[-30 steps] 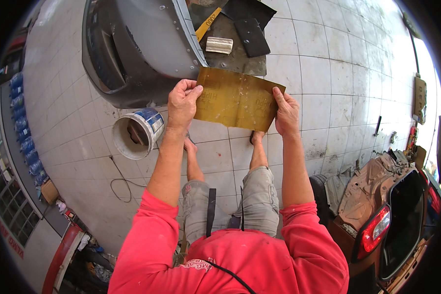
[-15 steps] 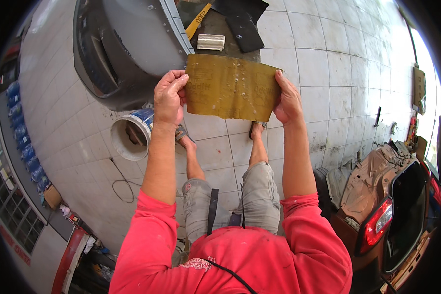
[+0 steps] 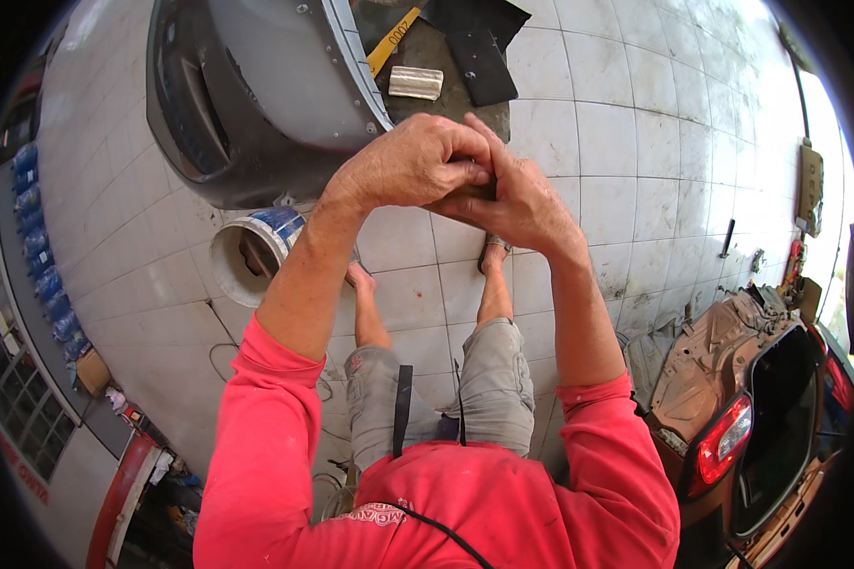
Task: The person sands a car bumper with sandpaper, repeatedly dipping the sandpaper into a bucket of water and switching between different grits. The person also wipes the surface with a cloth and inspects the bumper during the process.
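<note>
In front of my chest, both hands are brought together around a brown sandpaper sheet [image 3: 482, 191], now bent or folded small. Little of it shows; a dark part appears between the fingers and the rest is hidden. My left hand [image 3: 417, 161] is closed, its knuckles up and its fingertips pressed against the sheet. My right hand [image 3: 529, 204] grips it from the other side, with the thumb below and a finger stretched up beside the left hand. Just beyond the hands, a pale block [image 3: 416, 82] lies on a dark surface.
A grey car bumper [image 3: 285, 90] stands ahead at left. A white bucket [image 3: 226, 270] with something brown inside sits below it. Black sheets [image 3: 482, 66] and a yellow strip [image 3: 392, 42] lie beyond the block. At right is a brown tailgate [image 3: 712, 370] with a red lamp.
The sandpaper sheet was held out flat between my two hands. My hands have come together, and the sheet is now folded or bent up between them, mostly out of sight.
</note>
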A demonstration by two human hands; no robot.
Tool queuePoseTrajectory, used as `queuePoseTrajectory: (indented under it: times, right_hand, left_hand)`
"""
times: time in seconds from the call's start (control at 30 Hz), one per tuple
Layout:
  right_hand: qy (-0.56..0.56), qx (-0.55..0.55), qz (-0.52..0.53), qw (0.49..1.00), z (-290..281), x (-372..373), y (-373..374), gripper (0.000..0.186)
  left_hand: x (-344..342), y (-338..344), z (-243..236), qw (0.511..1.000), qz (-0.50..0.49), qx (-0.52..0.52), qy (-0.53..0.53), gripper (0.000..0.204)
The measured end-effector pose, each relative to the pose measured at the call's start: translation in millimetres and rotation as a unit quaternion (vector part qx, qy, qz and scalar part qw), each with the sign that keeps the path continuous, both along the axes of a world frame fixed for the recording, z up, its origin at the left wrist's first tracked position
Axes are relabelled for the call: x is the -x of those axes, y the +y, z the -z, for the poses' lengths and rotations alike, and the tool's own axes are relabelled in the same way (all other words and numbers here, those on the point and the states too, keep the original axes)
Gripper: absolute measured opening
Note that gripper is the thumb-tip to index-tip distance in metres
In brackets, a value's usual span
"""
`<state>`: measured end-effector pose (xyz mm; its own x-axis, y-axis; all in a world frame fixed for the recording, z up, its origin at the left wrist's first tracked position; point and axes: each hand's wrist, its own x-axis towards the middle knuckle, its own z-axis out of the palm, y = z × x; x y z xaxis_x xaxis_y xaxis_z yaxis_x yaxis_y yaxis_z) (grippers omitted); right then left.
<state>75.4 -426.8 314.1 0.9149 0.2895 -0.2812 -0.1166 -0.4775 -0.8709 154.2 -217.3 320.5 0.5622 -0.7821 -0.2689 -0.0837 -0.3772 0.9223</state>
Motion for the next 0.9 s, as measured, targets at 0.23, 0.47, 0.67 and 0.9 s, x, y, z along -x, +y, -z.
queuePoseTrajectory:
  times: [0.23, 0.47, 0.67, 0.9]
  right_hand:
    - [0.233, -0.479, 0.301, 0.791, 60, 16, -18, 0.035]
    - [0.119, -0.674, 0.326, 0.652, 66, 31, 41, 0.050]
    - [0.106, -0.755, 0.247, 0.598, 63, 25, 32, 0.054]
    - [0.162, -0.868, 0.188, 0.430, 73, 24, 26, 0.057]
  left_hand:
    - [35, -8, 13, 0.826, -0.441, 0.094, -0.338, 0.050]
    - [94, -88, 27, 0.901, -0.192, -0.112, -0.373, 0.074]
    - [89, -84, 18, 0.889, -0.224, -0.070, -0.393, 0.073]
    - [62, -77, 26, 0.906, -0.223, -0.053, -0.355, 0.076]
